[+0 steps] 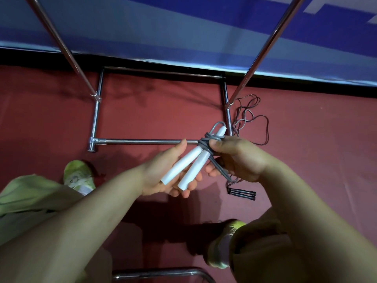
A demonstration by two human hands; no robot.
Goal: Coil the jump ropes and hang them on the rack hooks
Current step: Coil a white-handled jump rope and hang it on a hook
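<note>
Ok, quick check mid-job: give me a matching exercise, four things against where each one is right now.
Things:
1. white handles
2. grey cord
3. black-handled jump rope
4. metal rack base

Places:
A. lying loose on the red floor
B. standing on the floor by the blue wall
C. resting in the left hand
D. wound round the handles, pinched by the right hand

Pairs: 1-C, 2-D, 3-A, 4-B

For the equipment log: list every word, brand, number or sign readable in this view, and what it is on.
None can be read.
White handles of the jump rope in the hands: plain, no print.
Black handles on the floor: too small to tell.
Blue banner: only pale shapes at the top right, cut off, no letters legible.
</note>
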